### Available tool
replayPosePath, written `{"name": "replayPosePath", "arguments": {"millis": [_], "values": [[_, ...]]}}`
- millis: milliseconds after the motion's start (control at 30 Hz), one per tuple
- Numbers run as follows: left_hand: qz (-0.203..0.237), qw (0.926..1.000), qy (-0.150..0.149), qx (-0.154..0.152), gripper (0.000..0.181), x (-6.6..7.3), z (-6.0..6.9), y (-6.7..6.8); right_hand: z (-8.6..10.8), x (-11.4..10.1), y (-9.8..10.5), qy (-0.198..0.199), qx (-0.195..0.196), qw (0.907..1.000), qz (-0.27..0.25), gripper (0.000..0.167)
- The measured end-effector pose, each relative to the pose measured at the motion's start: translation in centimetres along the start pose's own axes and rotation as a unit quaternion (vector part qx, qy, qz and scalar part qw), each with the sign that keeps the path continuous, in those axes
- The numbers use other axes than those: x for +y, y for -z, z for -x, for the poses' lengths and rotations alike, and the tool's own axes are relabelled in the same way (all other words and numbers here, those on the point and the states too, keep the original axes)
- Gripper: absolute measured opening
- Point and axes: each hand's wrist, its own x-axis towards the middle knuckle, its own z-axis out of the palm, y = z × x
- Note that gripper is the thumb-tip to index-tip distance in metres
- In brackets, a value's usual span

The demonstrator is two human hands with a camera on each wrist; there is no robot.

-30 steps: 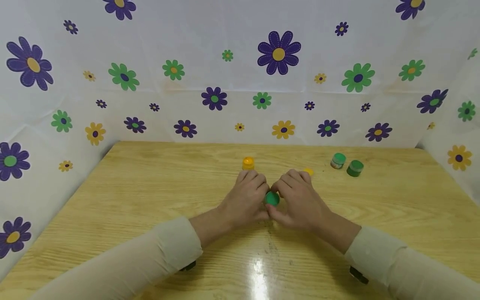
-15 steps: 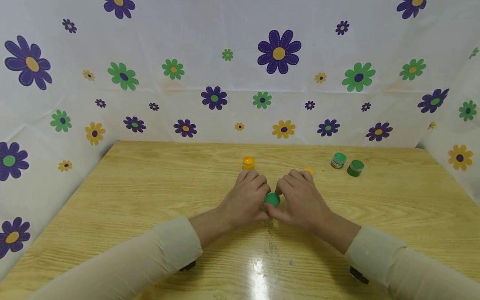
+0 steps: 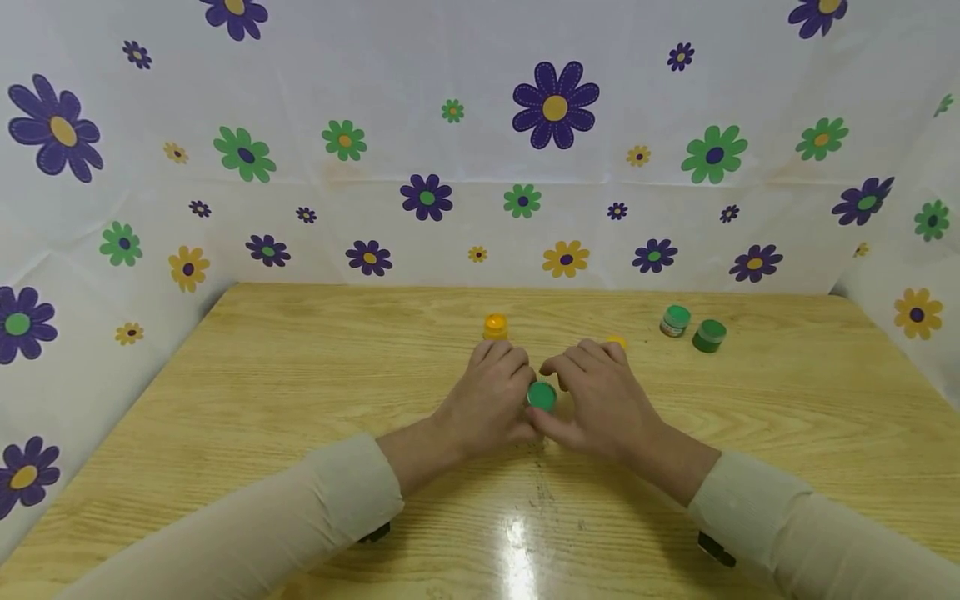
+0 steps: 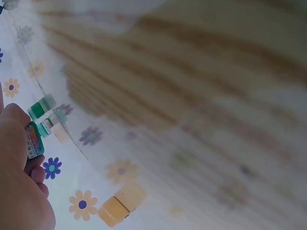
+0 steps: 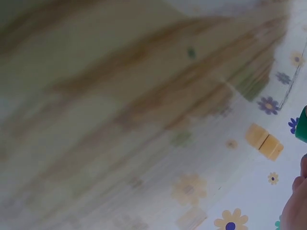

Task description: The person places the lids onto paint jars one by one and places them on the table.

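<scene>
A small green paint jar (image 3: 542, 397) stands between my two hands in the head view, its round top facing up. My left hand (image 3: 487, 396) grips it from the left. In the left wrist view the side of that green jar (image 4: 34, 140) shows a printed label. My right hand (image 3: 596, 396) is on the other side, its thumb (image 3: 551, 423) at the near edge of the top. The right index finger arches above the far edge, with a narrow gap to it. At the right wrist view's edge, only part of the green jar (image 5: 301, 128) shows.
Beyond my left hand stands a yellow-orange paint jar (image 3: 495, 326). A small yellow piece (image 3: 617, 342), partly hidden, lies behind my right hand. Farther right are a lighter green jar (image 3: 675, 321) and a darker green jar (image 3: 708, 336). A flower-printed cloth (image 3: 480, 150) rises behind the wooden table (image 3: 315, 358).
My right index finger has shifted left and lifted off the jar's top, while the thumb stays at its near edge. The left hand keeps its grip; the other jars have not moved.
</scene>
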Motion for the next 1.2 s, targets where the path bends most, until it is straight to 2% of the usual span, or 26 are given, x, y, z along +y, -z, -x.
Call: {"name": "replayPosePath", "arguments": {"millis": [167, 567, 900, 1033, 1200], "values": [[-0.010, 0.9999, 0.001, -0.008, 0.043, 0.02, 0.00, 0.01, 0.02, 0.05, -0.11, 0.017, 0.000, 0.9998, 0.006, 0.034], [-0.006, 0.9998, -0.017, 0.010, 0.035, -0.03, -0.11, -0.06, -0.12, 0.02, -0.07, 0.046, 0.026, 0.9983, 0.024, 0.034], [-0.011, 0.9995, -0.028, 0.008, 0.040, 0.11, 0.05, -0.22, -0.14, 0.01, -0.19, 0.059, 0.010, 0.9969, 0.051, 0.037], [-0.008, 0.9997, -0.023, 0.004, 0.039, 0.21, 0.11, -0.24, -0.10, -0.04, -0.12, 0.042, -0.002, 0.9982, 0.043, 0.039], [0.018, 0.9998, -0.005, 0.001, 0.034, 0.26, 0.11, -0.18, -0.08, -0.01, -0.10, 0.006, -0.009, 0.9996, 0.026, 0.041]]}}
